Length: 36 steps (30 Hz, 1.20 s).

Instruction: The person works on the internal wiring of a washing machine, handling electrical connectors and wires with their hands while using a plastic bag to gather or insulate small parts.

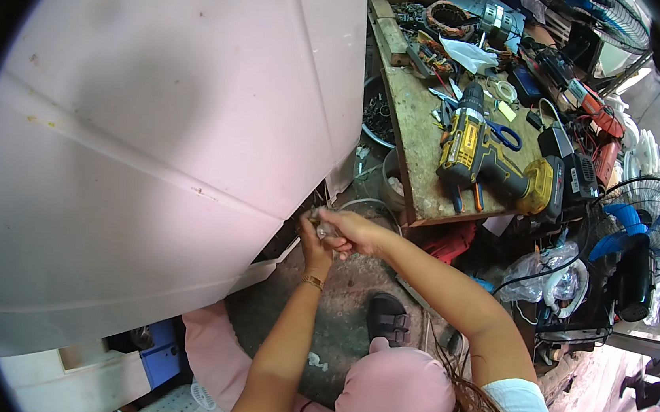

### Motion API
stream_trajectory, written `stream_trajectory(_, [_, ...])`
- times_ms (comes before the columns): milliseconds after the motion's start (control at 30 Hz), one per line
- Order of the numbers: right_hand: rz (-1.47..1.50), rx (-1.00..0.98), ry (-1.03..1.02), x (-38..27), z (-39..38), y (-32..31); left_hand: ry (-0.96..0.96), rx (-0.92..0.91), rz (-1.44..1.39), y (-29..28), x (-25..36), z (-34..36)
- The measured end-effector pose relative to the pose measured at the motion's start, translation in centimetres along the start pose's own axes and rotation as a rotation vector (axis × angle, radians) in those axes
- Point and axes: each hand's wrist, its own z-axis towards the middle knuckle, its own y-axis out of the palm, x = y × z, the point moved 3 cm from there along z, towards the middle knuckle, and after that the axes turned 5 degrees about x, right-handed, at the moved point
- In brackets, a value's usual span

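White cabinet (153, 149) stood just left of the curled fingers (335, 243) of the left hand (314, 244) and right hand (354, 232), any hold unclear; a slip could have scraped them against the dark opening (285, 236) alongside.

Yellow-black drill (470, 152) on wooden bench (421, 167) | blue-handled scissors (500, 129) beside drill | blue-bladed fan (632, 222)

Nothing legible, label (470, 134) on drill (479, 158) blurred

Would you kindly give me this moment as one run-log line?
left hand, right hand: close together | place: by dark opening beside pale panel | held: cannot tell | nearby: yellow drill on workbench
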Motion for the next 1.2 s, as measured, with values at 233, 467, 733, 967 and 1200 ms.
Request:
stream_trajectory(233, [-0.657, 0.629, -0.781, -2.4, 3.4, -6.0, -0.35, -0.132, -0.589, 0.9, -5.5, 2.3])
stream_trajectory(467, [-0.049, 0.338, -0.731, 0.0, 4.6, -2.8, -0.503, -0.236, -0.568, -0.8, -11.0, 4.3])
stream_trajectory(733, [-0.65, 0.816, -1.095, -0.7, 3.2, -6.3, -0.784, -0.423, -0.563, 3.6, -6.6, 4.9])
stream_trajectory(967, [-0.628, 0.495, -0.94, -1.6, 1.6, -4.4, -0.423, -0.597, -0.418, 2.4, -6.7, 5.9])
stream_trajectory(1200, [-0.625, 0.254, -0.682, -2.2, 0.5, -3.8, -0.639, -0.738, -0.349, 0.8, -6.1, 6.8])
